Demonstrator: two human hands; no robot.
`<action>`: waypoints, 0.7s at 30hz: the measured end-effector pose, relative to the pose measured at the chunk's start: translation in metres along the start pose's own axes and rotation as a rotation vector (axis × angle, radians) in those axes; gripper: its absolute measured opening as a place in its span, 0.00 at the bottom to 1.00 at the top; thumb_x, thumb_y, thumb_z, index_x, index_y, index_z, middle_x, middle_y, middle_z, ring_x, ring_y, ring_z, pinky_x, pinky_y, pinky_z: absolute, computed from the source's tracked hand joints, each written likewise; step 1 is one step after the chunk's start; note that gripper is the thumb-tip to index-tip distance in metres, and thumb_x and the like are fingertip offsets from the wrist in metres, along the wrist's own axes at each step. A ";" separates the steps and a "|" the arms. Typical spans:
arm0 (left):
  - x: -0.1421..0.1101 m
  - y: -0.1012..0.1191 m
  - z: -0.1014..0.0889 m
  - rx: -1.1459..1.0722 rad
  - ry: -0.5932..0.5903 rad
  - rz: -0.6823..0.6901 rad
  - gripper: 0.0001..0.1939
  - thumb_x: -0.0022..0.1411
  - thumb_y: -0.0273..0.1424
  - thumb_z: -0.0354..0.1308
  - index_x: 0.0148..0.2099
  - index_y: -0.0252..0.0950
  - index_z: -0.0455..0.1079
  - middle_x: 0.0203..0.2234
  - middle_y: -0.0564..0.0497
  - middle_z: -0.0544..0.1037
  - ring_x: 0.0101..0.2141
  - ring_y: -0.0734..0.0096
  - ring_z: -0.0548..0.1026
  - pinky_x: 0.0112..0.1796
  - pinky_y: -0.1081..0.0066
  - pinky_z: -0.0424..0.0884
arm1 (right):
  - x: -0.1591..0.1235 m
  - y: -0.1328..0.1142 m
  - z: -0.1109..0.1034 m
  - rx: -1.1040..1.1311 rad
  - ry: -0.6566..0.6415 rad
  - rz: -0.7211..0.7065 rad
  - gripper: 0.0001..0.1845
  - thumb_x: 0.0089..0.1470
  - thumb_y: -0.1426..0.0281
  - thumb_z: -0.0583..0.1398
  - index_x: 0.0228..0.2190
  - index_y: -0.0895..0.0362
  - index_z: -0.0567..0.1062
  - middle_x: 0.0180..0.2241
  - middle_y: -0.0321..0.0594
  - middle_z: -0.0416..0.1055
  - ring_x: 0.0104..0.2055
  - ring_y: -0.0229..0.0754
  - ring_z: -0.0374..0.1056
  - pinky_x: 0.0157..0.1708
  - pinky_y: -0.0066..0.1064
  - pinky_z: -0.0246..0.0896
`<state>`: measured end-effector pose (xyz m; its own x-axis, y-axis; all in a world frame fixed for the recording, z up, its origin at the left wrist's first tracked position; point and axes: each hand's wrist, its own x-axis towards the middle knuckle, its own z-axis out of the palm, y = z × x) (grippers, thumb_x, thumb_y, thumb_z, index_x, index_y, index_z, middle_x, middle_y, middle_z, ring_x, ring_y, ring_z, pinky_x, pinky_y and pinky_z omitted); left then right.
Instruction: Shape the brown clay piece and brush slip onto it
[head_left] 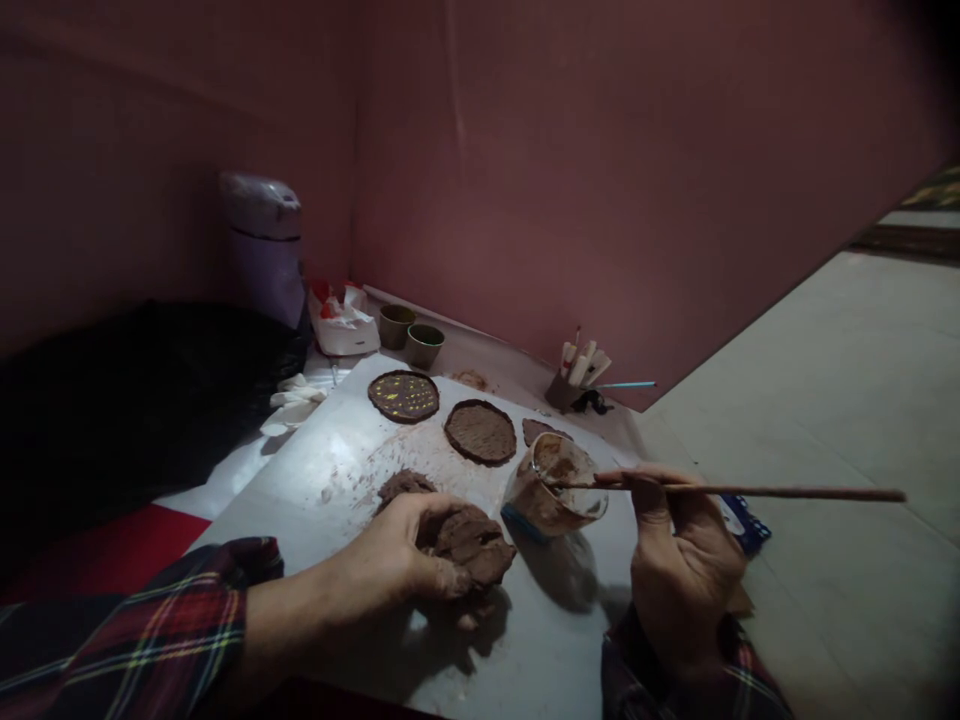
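My left hand [420,560] is wrapped round a lump of brown clay [472,545], held above the white board [300,510]. Between the fingers and thumb of my right hand [679,555] is a long thin wooden stick [787,492]. Its left end reaches over the rim of a clay-smeared glass jar [555,510]; whether the tip is a brush I cannot tell. Behind my left hand lies another clay piece [405,487]. Farther back are a round clay disc with yellow marks [403,396] and a plain round clay disc [480,432]. A smaller flat clay piece [544,430] sits partly hidden behind the jar.
Two small cups [425,347] stand at the back, beside a white and red bag [343,322]. A holder with several tools [577,378] stands by the pink wall. White cloth or gloves [294,402] lie at the left, next to black plastic [150,400]. Clay crumbs dot the board.
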<state>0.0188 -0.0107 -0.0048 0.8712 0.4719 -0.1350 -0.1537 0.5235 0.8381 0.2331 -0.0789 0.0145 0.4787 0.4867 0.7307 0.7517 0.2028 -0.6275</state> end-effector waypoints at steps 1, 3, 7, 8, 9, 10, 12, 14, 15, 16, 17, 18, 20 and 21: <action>0.000 0.000 0.000 0.007 -0.004 -0.001 0.12 0.47 0.27 0.66 0.35 0.32 0.69 0.25 0.53 0.68 0.27 0.72 0.69 0.31 0.69 0.68 | -0.001 -0.003 -0.001 -0.019 -0.023 -0.021 0.09 0.57 0.65 0.59 0.28 0.57 0.75 0.28 0.36 0.73 0.33 0.40 0.68 0.39 0.34 0.59; 0.001 -0.001 -0.001 0.013 -0.013 0.005 0.12 0.47 0.27 0.66 0.36 0.31 0.70 0.26 0.52 0.70 0.27 0.72 0.70 0.31 0.69 0.68 | -0.002 -0.008 -0.003 -0.015 -0.032 -0.003 0.10 0.58 0.65 0.58 0.27 0.56 0.74 0.26 0.35 0.71 0.32 0.39 0.67 0.38 0.33 0.59; 0.002 -0.002 -0.002 -0.002 0.019 0.004 0.16 0.44 0.26 0.66 0.38 0.30 0.71 0.28 0.50 0.72 0.29 0.68 0.72 0.32 0.67 0.70 | 0.001 -0.005 0.003 0.179 0.042 0.219 0.13 0.55 0.61 0.61 0.26 0.57 0.73 0.24 0.35 0.72 0.30 0.38 0.67 0.36 0.32 0.60; 0.002 -0.002 -0.002 -0.006 0.023 0.003 0.16 0.44 0.26 0.66 0.38 0.30 0.71 0.28 0.49 0.72 0.29 0.67 0.73 0.32 0.66 0.71 | 0.001 -0.001 0.005 0.253 0.069 0.291 0.14 0.53 0.60 0.62 0.26 0.58 0.73 0.24 0.35 0.72 0.29 0.38 0.67 0.35 0.32 0.60; 0.001 -0.002 -0.002 -0.007 0.018 0.001 0.16 0.44 0.26 0.66 0.38 0.30 0.71 0.28 0.49 0.73 0.29 0.66 0.73 0.32 0.66 0.71 | 0.002 0.003 0.009 0.335 0.099 0.363 0.14 0.50 0.59 0.64 0.26 0.58 0.73 0.23 0.35 0.73 0.29 0.38 0.68 0.34 0.32 0.61; 0.001 -0.001 -0.002 -0.006 0.013 0.000 0.16 0.44 0.26 0.66 0.38 0.30 0.71 0.28 0.49 0.73 0.30 0.66 0.74 0.33 0.66 0.71 | 0.003 0.007 0.011 0.382 0.116 0.406 0.15 0.48 0.58 0.65 0.26 0.59 0.73 0.23 0.35 0.73 0.28 0.38 0.68 0.34 0.32 0.61; 0.001 -0.001 -0.002 -0.008 0.012 0.001 0.15 0.44 0.25 0.65 0.38 0.31 0.72 0.28 0.49 0.73 0.31 0.66 0.74 0.33 0.67 0.71 | 0.004 0.016 0.016 0.447 0.154 0.450 0.17 0.46 0.57 0.66 0.27 0.58 0.71 0.22 0.35 0.73 0.28 0.38 0.69 0.34 0.32 0.62; 0.000 0.000 -0.001 -0.010 0.016 -0.008 0.15 0.45 0.25 0.64 0.39 0.31 0.71 0.29 0.49 0.74 0.31 0.66 0.74 0.33 0.68 0.71 | 0.005 0.020 0.017 0.489 0.200 0.465 0.17 0.47 0.57 0.65 0.27 0.58 0.70 0.22 0.34 0.73 0.27 0.37 0.70 0.35 0.31 0.63; 0.000 0.000 -0.001 -0.013 0.017 -0.009 0.16 0.45 0.24 0.64 0.40 0.31 0.71 0.29 0.48 0.74 0.31 0.66 0.74 0.32 0.68 0.71 | 0.007 0.021 0.016 0.513 0.224 0.472 0.17 0.47 0.57 0.65 0.27 0.58 0.70 0.22 0.34 0.73 0.27 0.37 0.70 0.35 0.31 0.63; -0.001 0.000 0.000 -0.018 0.017 -0.009 0.16 0.45 0.24 0.64 0.40 0.31 0.71 0.29 0.48 0.75 0.31 0.67 0.75 0.32 0.68 0.71 | 0.009 0.021 0.014 0.537 0.247 0.478 0.16 0.47 0.58 0.65 0.27 0.58 0.70 0.23 0.34 0.73 0.27 0.36 0.70 0.36 0.31 0.63; -0.001 0.000 0.000 -0.023 0.016 -0.008 0.16 0.45 0.24 0.64 0.40 0.31 0.71 0.29 0.48 0.75 0.30 0.67 0.75 0.32 0.69 0.71 | 0.011 0.020 0.012 0.560 0.269 0.482 0.15 0.47 0.59 0.66 0.27 0.58 0.70 0.23 0.33 0.73 0.27 0.35 0.70 0.36 0.30 0.64; -0.001 0.001 0.000 -0.027 0.015 -0.007 0.16 0.45 0.25 0.65 0.40 0.31 0.71 0.29 0.49 0.75 0.30 0.67 0.75 0.32 0.69 0.71 | 0.013 0.018 0.009 0.583 0.290 0.484 0.14 0.47 0.61 0.66 0.27 0.58 0.71 0.23 0.32 0.72 0.27 0.35 0.70 0.36 0.30 0.64; -0.001 0.002 0.001 -0.035 0.020 -0.007 0.15 0.44 0.25 0.66 0.37 0.32 0.71 0.28 0.50 0.74 0.29 0.68 0.74 0.32 0.69 0.71 | 0.016 0.011 0.002 0.623 0.330 0.484 0.12 0.47 0.63 0.66 0.27 0.57 0.71 0.24 0.30 0.71 0.27 0.34 0.70 0.36 0.29 0.65; -0.001 0.002 0.002 -0.036 0.021 -0.008 0.14 0.43 0.26 0.67 0.36 0.32 0.71 0.27 0.51 0.73 0.29 0.68 0.74 0.32 0.69 0.71 | 0.017 0.007 -0.001 0.639 0.347 0.482 0.11 0.48 0.64 0.66 0.27 0.57 0.71 0.25 0.29 0.70 0.27 0.33 0.70 0.36 0.29 0.66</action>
<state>0.0184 -0.0113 -0.0023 0.8625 0.4822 -0.1532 -0.1636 0.5523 0.8175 0.2466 -0.0699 0.0226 0.8685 0.3768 0.3221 0.0832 0.5298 -0.8441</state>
